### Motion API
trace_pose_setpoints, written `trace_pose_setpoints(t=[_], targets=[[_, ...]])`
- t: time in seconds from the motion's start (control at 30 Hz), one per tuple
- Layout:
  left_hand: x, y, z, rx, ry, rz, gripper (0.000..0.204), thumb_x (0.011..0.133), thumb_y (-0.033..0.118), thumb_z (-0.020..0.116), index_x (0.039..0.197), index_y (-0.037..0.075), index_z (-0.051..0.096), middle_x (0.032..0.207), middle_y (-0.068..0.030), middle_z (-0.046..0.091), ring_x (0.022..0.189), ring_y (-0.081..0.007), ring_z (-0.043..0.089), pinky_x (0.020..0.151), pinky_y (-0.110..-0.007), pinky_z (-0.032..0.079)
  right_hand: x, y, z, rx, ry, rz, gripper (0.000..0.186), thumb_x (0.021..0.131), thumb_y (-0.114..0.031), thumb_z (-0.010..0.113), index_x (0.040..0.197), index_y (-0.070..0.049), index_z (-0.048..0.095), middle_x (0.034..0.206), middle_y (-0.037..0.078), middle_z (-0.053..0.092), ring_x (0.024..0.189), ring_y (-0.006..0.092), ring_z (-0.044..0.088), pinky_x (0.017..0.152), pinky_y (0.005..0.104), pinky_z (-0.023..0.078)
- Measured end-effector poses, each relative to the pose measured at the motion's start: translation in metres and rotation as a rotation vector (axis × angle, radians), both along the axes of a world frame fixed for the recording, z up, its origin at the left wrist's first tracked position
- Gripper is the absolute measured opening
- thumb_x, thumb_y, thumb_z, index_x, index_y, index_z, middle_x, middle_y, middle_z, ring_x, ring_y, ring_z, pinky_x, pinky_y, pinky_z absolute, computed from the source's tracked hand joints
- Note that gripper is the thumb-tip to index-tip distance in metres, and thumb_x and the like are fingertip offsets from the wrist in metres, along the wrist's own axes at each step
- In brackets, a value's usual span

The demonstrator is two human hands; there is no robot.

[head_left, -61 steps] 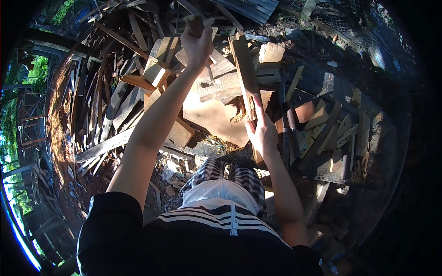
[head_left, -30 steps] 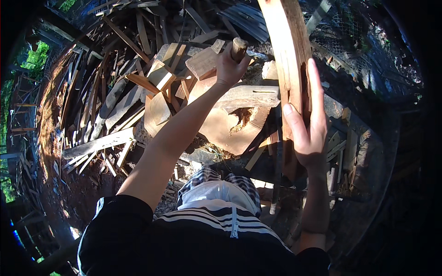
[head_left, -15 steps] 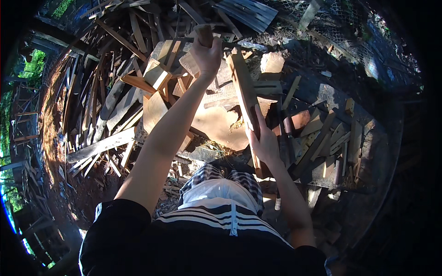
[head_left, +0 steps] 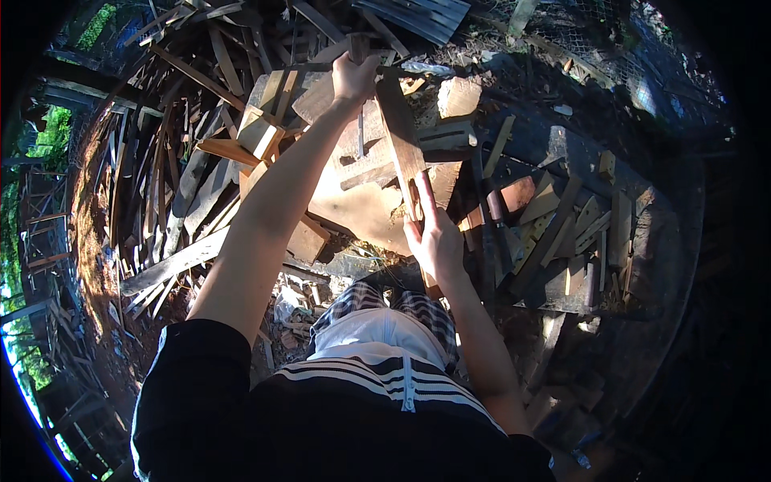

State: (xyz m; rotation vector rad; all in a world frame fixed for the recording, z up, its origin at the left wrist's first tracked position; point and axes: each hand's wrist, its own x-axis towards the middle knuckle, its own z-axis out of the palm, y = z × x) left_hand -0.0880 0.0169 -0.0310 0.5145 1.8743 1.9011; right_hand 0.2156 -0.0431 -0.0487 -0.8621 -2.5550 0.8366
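Observation:
My left hand [head_left: 353, 79], raised at the far side of the work surface, is closed around a short dark piece of wood [head_left: 358, 48]. Beside it stands the upper end of a long wooden plank [head_left: 399, 128], which slants down toward my lap. My right hand [head_left: 439, 245] grips the plank low on its length, index finger stretched along it and thumb at its left edge. Under the plank lies a broad, pale slab of wood [head_left: 353, 213] in sunlight. To the right of my right hand lies a tool with a reddish-brown handle [head_left: 495, 206], its dark blade partly in shadow.
Loose wood strips [head_left: 185, 189] are heaped on the left. Offcuts [head_left: 562, 213] cover the dark bench on the right. A pale wood block [head_left: 458, 98] lies beyond the plank. At the back are a corrugated sheet [head_left: 418, 18] and wire mesh [head_left: 594, 32].
The view has shifted slightly. The plank has turned a little, with its lower end and my right hand moving left. My left hand is slightly farther away, still holding the short wood piece.

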Motion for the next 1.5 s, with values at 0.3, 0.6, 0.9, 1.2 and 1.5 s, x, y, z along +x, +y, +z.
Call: trace_pose_setpoints(t=[0.3,0.6,0.9,1.2,1.5], targets=[[0.005,-0.134,0.041,-0.698,0.612,-0.629,0.062,0.073,0.049,0.078,0.114,0.004,0.063,0.070,-0.0083,0.064,0.058,-0.0196,0.061,0.057,-0.033,0.049,0.007,0.004,-0.010,0.000,-0.031,-0.023,0.091,0.079,-0.027,0.071,0.153,-0.027,0.018,0.075,0.014,0.063,0.064,0.0318,0.065,0.057,0.0433,0.053],[0.056,-0.174,-0.023,-0.850,0.747,-0.395,0.087,0.065,0.054,0.081,0.134,0.012,0.049,0.104,-0.0153,0.068,0.096,-0.0321,0.067,0.082,-0.043,0.053,0.006,0.015,0.012,-0.241,0.038,0.004,0.077,0.086,-0.029,0.061,0.152,-0.017,0.022,0.088,0.024,0.065,0.075,0.0411,0.065,0.070,0.0473,0.051],[0.027,-0.153,-0.006,-0.693,0.864,-0.377,0.081,0.066,0.050,0.081,0.130,0.009,0.052,0.097,-0.0168,0.069,0.093,-0.0330,0.067,0.081,-0.042,0.054,0.010,0.026,0.004,-0.137,0.026,0.035,0.081,0.086,-0.025,0.063,0.153,-0.020,0.017,0.095,0.024,0.065,0.081,0.0416,0.064,0.073,0.0469,0.051],[0.016,-0.057,0.093,0.263,0.177,0.071,0.032,0.090,0.022,0.069,0.071,0.009,0.046,0.048,0.0005,0.045,0.035,-0.0072,0.038,0.034,-0.025,0.029,0.015,0.025,-0.014,-0.040,0.200,0.033,0.087,0.082,-0.016,0.070,0.153,-0.023,0.019,0.087,0.019,0.064,0.075,0.0367,0.065,0.066,0.0422,0.053],[0.016,-0.023,0.046,0.277,0.237,0.152,0.028,0.085,0.026,0.074,0.079,0.005,0.055,0.058,0.0018,0.052,0.043,-0.0061,0.045,0.039,-0.024,0.033,0.018,0.026,-0.012,-0.089,0.075,0.036,0.088,0.081,-0.016,0.070,0.153,-0.022,0.020,0.090,0.019,0.064,0.077,0.0364,0.065,0.065,0.0421,0.052]])
